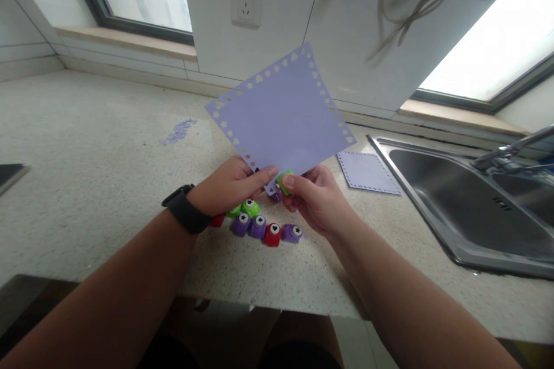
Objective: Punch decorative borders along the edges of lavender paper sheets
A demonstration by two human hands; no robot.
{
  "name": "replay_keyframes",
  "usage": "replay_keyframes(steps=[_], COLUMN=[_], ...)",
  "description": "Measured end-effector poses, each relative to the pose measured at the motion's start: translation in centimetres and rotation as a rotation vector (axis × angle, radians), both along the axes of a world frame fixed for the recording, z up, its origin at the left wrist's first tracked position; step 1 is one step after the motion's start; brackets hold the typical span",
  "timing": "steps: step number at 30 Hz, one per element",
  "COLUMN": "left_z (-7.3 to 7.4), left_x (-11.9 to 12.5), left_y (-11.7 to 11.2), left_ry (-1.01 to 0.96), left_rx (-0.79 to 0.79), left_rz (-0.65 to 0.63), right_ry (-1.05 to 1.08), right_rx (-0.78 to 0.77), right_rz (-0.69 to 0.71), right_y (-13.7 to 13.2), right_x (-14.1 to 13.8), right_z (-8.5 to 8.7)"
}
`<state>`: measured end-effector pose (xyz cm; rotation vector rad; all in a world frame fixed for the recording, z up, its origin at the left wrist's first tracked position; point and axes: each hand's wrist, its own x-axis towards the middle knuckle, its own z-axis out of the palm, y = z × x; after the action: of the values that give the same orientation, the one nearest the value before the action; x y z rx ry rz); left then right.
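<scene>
A lavender sheet point(281, 112) with a border of small punched shapes along its edges is held up above the counter point(86, 155), tilted like a diamond, its lowest corner meeting both hands at the middle of the view. The left hand point(229, 184), with a black watch point(187, 207) on its wrist, is closed in a pinch on the sheet's lower left edge, thumb on top of the paper. The right hand point(318, 199) is curled around a small green punch point(284, 177), thumb pressed on it, and the punch sits right at the sheet's bottom corner. Just beneath the hands a cluster of little punches point(259, 225), purple, red and green, lies in a row on the counter, partly hidden by the left hand. To the right a second lavender sheet point(367, 172) with a punched border lies flat, just beside the rim of a steel sink point(467, 207) with its faucet point(506, 153) at the far right. Lavender paper scraps point(179, 130) are scattered on the counter further back on the left. On the tiled wall behind are a white socket point(246, 3) and a looped cord point(415, 8).
</scene>
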<state>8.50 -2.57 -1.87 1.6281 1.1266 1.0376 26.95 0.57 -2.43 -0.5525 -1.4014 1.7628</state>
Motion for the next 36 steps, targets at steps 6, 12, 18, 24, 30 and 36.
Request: replay_keyframes(steps=[6, 12, 18, 24, 30, 36], left_z=[0.0, -0.2, -0.7, -0.6, -0.2, -0.7], left_x=[0.0, -0.2, -1.0, -1.3, -1.2, -1.6], left_y=[0.0, 0.1, 0.6, 0.7, 0.9, 1.5], left_ry=[-0.017, -0.060, -0.083, -0.082, -0.108, -0.018], left_rx=[0.007, -0.027, 0.007, 0.012, 0.065, 0.044], left_rz=[-0.013, 0.017, 0.132, 0.199, 0.205, 0.254], right_ry=[-0.007, -0.083, -0.016, -0.245, -0.881, -1.139], right_rx=[0.039, 0.019, -0.040, 0.202, 0.857, 1.023], right_rz=[0.024, 0.039, -0.064, -0.196, -0.148, 0.022], right_y=[0.2, 0.3, 0.8, 1.8, 1.9, 1.5], right_x=[0.1, 0.1, 0.6, 2.0, 3.2, 3.5], right_z=[-0.1, 0.2, 0.5, 0.7, 1.9, 2.4])
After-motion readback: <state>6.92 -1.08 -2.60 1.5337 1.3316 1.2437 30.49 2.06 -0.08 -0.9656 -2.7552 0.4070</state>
